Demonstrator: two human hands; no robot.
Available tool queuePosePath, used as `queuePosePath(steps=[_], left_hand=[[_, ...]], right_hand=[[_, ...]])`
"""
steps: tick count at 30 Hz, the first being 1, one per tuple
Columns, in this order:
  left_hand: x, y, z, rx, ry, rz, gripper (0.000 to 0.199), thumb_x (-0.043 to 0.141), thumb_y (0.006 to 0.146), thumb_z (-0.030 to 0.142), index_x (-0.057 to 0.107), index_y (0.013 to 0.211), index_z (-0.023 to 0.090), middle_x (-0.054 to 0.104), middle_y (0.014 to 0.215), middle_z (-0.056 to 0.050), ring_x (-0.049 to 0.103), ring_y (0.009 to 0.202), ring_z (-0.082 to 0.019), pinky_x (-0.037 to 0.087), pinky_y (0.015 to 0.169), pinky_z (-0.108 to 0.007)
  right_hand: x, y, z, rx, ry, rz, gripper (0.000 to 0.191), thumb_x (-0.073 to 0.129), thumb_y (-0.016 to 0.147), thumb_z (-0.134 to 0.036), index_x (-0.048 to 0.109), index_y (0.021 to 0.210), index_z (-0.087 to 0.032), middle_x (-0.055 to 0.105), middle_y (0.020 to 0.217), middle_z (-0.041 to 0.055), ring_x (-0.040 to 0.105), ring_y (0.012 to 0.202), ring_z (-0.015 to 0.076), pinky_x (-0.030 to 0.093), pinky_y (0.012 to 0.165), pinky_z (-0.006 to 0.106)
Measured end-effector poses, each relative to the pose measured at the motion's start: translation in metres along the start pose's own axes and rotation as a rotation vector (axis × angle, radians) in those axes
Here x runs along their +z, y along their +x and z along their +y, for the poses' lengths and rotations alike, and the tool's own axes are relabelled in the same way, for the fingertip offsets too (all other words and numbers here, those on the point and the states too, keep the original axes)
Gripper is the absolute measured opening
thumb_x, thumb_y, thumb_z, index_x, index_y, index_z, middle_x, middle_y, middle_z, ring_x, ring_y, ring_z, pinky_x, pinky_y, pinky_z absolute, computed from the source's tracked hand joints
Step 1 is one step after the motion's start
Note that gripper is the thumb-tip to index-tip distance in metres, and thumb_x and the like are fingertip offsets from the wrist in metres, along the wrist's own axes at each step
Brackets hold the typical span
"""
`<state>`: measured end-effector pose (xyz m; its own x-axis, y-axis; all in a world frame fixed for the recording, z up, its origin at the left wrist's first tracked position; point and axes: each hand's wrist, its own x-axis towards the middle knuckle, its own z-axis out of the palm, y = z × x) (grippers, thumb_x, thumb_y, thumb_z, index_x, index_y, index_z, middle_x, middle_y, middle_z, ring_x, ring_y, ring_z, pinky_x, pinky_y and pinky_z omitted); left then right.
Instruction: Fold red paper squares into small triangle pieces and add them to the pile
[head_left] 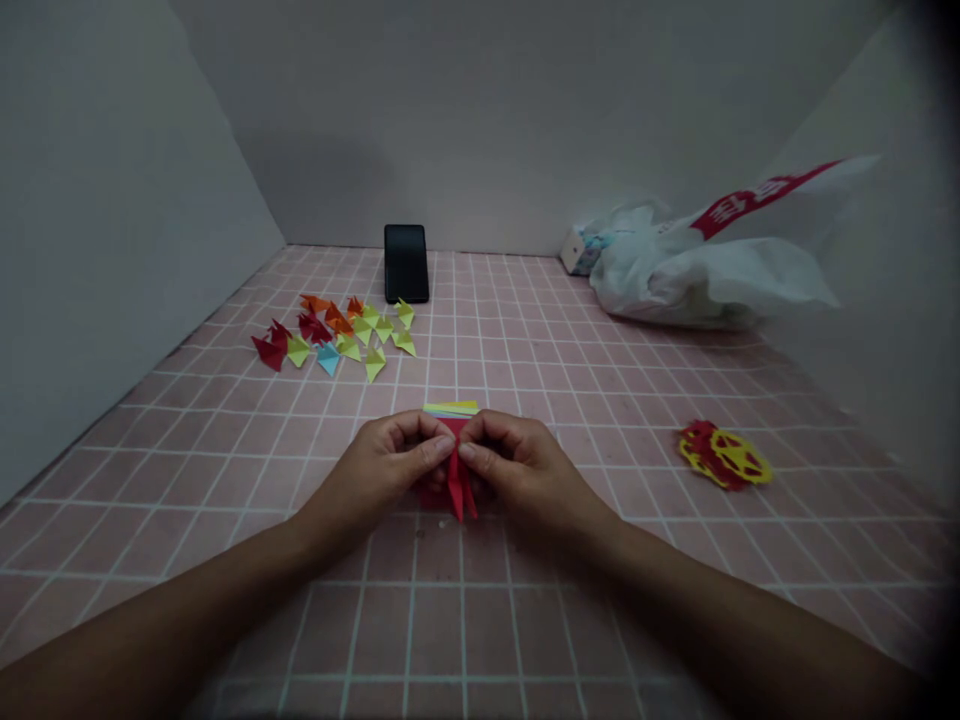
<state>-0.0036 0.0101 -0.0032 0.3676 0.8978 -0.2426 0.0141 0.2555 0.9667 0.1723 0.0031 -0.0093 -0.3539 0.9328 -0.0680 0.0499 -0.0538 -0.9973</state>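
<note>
Beyond the red folded paper (459, 488), I see colourful paper cranes (337, 330) far left, a phone (406, 263) behind; a paper stack (451, 408) sits just past it. Narrow, pointed, it's pinched between my left (409, 447) and right hand (510, 450) fingertips.

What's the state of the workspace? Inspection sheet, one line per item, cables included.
Surface: pink grid-patterned cover; small specks near the hands.
Job's things: red folded paper in hand; coloured sheets just beyond; folded paper pieces grouped far left.
Clutter: black phone, white plastic bag, small box; red and yellow cut-outs at right.
Grippers: left hand and right hand both pinch the red paper.
Cables: nothing seen.
Surroundings: plain pale walls.
</note>
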Motion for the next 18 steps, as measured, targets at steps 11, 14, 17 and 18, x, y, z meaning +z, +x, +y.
queuePosePath(steps=[11,14,17,18], left_hand=[[-0.0007,0.0004,0.0021,0.095,0.18,0.034,0.015,0.064,0.081,0.031,0.061,0.076,0.017,0.058,0.068,0.002,0.052,0.06,-0.012,0.042,0.057,-0.023],[-0.0002,-0.0008,0.0038,0.147,0.253,0.049,0.012,0.062,0.08,0.028,0.061,0.074,0.017,0.058,0.07,0.002,0.052,0.063,-0.012,0.042,0.059,-0.024],[0.0005,-0.002,0.0058,0.158,0.274,0.056,0.012,0.061,0.08,0.028,0.061,0.074,0.017,0.058,0.07,0.001,0.052,0.064,-0.013,0.042,0.06,-0.024],[0.0005,-0.0021,0.0063,0.156,0.275,0.055,0.013,0.06,0.081,0.029,0.06,0.075,0.017,0.058,0.07,0.001,0.052,0.064,-0.013,0.042,0.06,-0.024]], right_hand=[[0.0,0.0002,-0.0021,0.002,-0.024,-0.008,0.018,0.059,0.086,-0.028,0.056,0.072,-0.018,0.054,0.068,-0.0009,0.047,0.061,0.0115,0.038,0.057,0.025],[0.0001,0.0001,-0.0015,-0.006,-0.03,-0.016,0.019,0.059,0.087,-0.028,0.054,0.071,-0.018,0.053,0.068,-0.0013,0.046,0.061,0.0114,0.037,0.057,0.025],[-0.0001,-0.0001,-0.0016,-0.014,-0.041,-0.013,0.02,0.059,0.087,-0.029,0.054,0.071,-0.019,0.052,0.067,-0.0017,0.045,0.061,0.0114,0.036,0.057,0.025],[0.0,-0.0001,-0.002,-0.017,-0.046,-0.01,0.02,0.059,0.087,-0.029,0.054,0.071,-0.019,0.052,0.067,-0.0018,0.045,0.06,0.0114,0.036,0.057,0.025]])
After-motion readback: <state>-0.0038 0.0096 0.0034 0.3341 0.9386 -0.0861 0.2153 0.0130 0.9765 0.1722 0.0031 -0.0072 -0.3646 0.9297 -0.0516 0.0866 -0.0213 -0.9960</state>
